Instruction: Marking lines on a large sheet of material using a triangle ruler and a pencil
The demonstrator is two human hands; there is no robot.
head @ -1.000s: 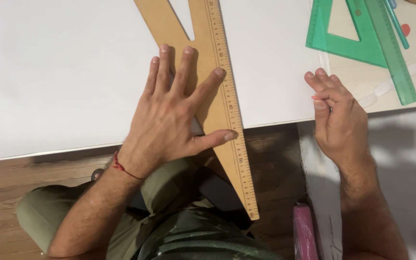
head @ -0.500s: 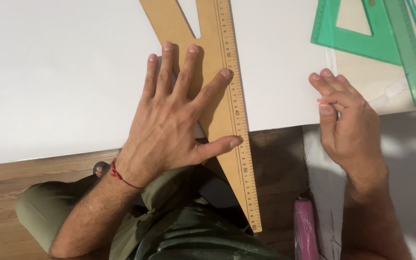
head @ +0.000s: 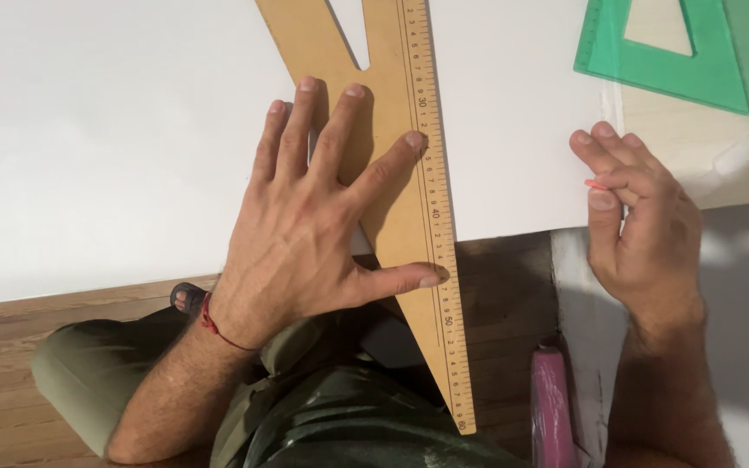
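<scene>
Pressing wooden set square [head: 392, 156] w/ left hand [head: 314, 225], green set square [head: 695, 61] top right

The wooden set square [head: 392, 173] lies on the paper sheet [head: 114, 130], its lower tip overhanging the sheet's near edge. The left hand [head: 314, 225] rests flat on the set square. The right hand [head: 643, 225] sits right of it. The plastic triangle [head: 652, 61] lies at far right.
</scene>
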